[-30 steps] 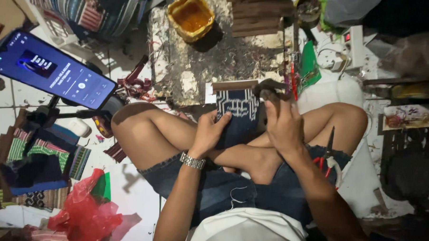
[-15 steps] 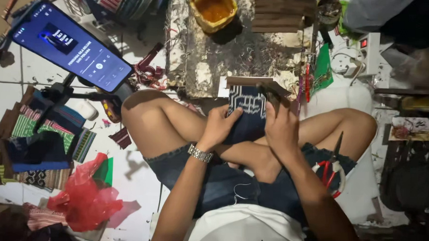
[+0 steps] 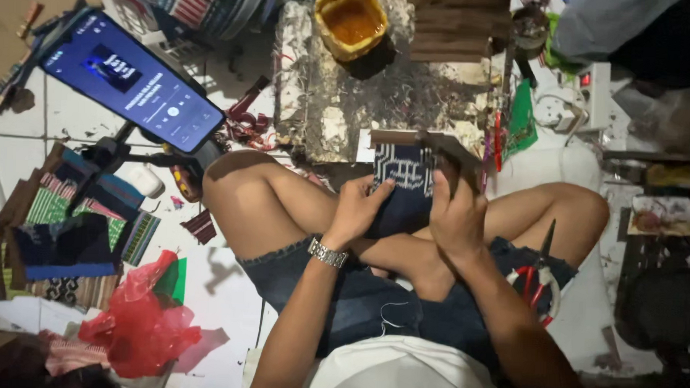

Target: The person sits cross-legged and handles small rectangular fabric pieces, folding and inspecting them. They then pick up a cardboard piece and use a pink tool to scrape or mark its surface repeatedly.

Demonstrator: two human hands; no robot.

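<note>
I sit cross-legged on the floor with a dark blue woven cloth [image 3: 400, 190], patterned in white, held over my lap. My left hand [image 3: 358, 207], with a metal watch on its wrist, grips the cloth's left edge. The cloth's right side is pressed by my right hand [image 3: 457, 215] against a thin brown board [image 3: 419, 139] that sticks out above it. Part of the cloth is hidden under both hands.
A phone [image 3: 131, 82] with a lit screen stands on a holder at the left. A paint-stained slab [image 3: 379, 80] bearing a yellow tub [image 3: 351, 20] lies ahead. Red-handled scissors [image 3: 539, 271] rest on my right thigh. Folded striped fabrics [image 3: 76, 230] and a red plastic bag [image 3: 138, 317] lie left.
The view has shifted a little, so the phone sits further right in the frame. Both hands stay on the cloth with only slight finger movement.
</note>
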